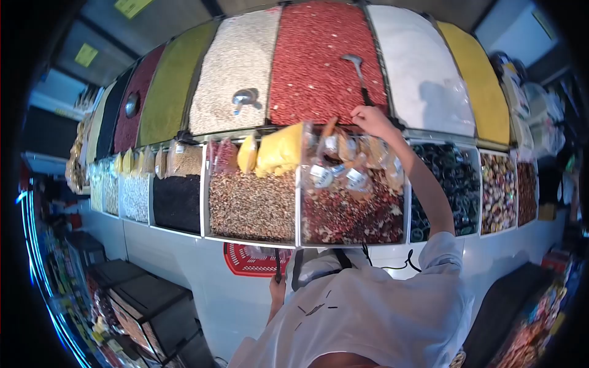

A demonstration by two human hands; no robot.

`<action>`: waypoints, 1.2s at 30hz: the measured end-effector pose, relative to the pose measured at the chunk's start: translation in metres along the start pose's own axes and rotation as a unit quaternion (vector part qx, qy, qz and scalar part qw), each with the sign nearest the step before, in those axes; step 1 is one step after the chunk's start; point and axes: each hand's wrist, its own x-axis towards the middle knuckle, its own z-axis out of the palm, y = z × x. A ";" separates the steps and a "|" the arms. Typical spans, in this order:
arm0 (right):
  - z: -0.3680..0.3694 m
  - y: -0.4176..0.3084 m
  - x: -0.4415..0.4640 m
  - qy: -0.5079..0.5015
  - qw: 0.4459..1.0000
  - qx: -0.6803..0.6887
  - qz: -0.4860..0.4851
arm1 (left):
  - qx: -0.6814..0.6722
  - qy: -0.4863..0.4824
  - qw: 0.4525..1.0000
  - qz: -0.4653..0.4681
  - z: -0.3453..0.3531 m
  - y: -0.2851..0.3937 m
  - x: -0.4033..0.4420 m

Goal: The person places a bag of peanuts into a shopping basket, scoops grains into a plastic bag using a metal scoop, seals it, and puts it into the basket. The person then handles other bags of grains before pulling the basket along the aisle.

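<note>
My right hand [372, 120] is over the front edge of the bin of red peanuts [313, 61]. Its fingers are pinched together, and whatever is between them is too small to make out. A metal ladle [354, 62] lies on the peanuts, its black handle ending right by this hand; whether they touch I cannot tell. Below my right arm, small packed bags with labels [354, 176] rest on a bin of dark red dried mix [350, 214]. Low down, my left hand [278, 286] is closed around the black handle [278, 270] of a red shopping basket [236, 260].
Bins of pale beans [236, 43], white grain [411, 55], yellow grain [481, 86] and green beans [175, 80] flank the peanuts. A metal scoop [245, 97] lies in the pale beans. A yellow bag [279, 150] sits along the divider. Dark boxes [150, 306] stand behind on the left.
</note>
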 end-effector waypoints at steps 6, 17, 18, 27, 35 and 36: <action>0.023 -0.013 -0.083 -0.047 0.999 -0.021 0.005 | 0.069 -0.003 0.997 0.040 0.025 -0.014 -0.009; 0.139 -0.133 0.033 -0.083 0.989 0.106 -0.061 | -0.007 0.018 1.000 0.018 0.029 0.000 -0.035; 0.145 -0.145 0.052 -0.084 0.990 0.098 -0.055 | -0.002 0.020 1.000 0.022 0.027 0.006 -0.038; 0.225 -0.174 0.190 -0.024 0.993 -0.112 -0.022 | -0.066 0.025 0.997 -0.022 0.019 0.025 -0.043; 0.258 -0.160 0.225 0.002 0.978 -0.210 -0.005 | -0.086 0.008 0.994 -0.062 0.000 0.030 -0.040; 0.259 -0.161 0.226 0.002 0.976 -0.219 -0.006 | -0.086 0.012 0.995 -0.050 -0.003 0.030 -0.039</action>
